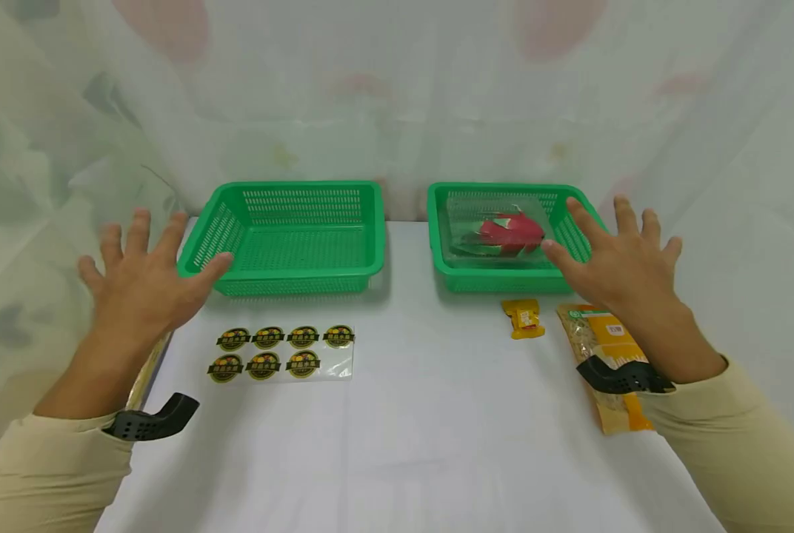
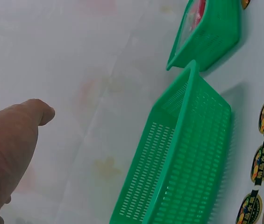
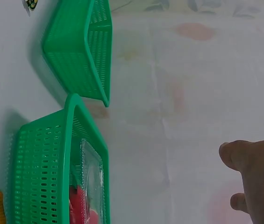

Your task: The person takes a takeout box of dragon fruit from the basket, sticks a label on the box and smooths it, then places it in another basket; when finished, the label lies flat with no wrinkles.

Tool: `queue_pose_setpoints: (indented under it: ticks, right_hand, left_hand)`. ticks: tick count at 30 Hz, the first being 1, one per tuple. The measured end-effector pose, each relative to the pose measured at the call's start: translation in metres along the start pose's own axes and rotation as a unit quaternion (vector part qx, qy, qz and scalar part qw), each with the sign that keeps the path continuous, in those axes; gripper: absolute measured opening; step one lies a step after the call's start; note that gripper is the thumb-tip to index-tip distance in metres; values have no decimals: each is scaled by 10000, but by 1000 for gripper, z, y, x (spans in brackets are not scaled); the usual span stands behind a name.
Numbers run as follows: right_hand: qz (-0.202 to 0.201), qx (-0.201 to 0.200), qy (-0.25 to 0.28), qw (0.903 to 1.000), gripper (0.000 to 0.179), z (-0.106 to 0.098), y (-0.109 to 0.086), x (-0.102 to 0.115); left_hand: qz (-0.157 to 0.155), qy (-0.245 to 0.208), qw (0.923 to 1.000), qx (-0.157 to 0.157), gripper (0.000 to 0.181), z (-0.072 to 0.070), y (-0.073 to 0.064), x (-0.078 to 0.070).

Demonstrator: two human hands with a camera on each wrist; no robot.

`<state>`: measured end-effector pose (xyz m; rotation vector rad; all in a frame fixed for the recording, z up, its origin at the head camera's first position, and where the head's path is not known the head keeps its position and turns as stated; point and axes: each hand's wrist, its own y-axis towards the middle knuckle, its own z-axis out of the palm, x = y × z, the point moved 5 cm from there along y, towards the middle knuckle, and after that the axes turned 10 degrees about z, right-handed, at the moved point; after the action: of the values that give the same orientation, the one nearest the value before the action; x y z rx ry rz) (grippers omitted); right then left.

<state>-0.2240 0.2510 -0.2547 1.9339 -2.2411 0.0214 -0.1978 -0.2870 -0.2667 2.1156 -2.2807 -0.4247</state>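
My left hand (image 1: 145, 285) is raised with fingers spread, near the left edge of a green plastic basket (image 1: 297, 275) that has nothing in it. On the other side my right hand (image 1: 626, 270), also spread and holding nothing, hovers by the right edge of a second green basket (image 1: 460, 280). Inside that basket lies a clear plastic box (image 1: 464, 229) with a red dragon fruit (image 1: 512, 233) showing in or under it. In the wrist views only part of the left hand (image 2: 10, 144) and right hand (image 3: 260, 172) appears, apart from the baskets.
A sheet of round fruit stickers (image 1: 333, 364) lies before the left basket. A small yellow packet (image 1: 524, 318) sits in front of the right one. Under my right forearm is an orange-and-clear food bag (image 1: 597, 333); another flat package (image 1: 149, 370) is partly hidden by my left forearm.
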Motion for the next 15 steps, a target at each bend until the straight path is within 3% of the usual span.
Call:
queue_pose_setpoints:
  ticks: [15]
  right_hand:
    - [-284, -315, -44, 9991, 78, -5, 17, -2]
  left_hand:
    - [154, -115, 9994, -297, 90, 4, 21, -19]
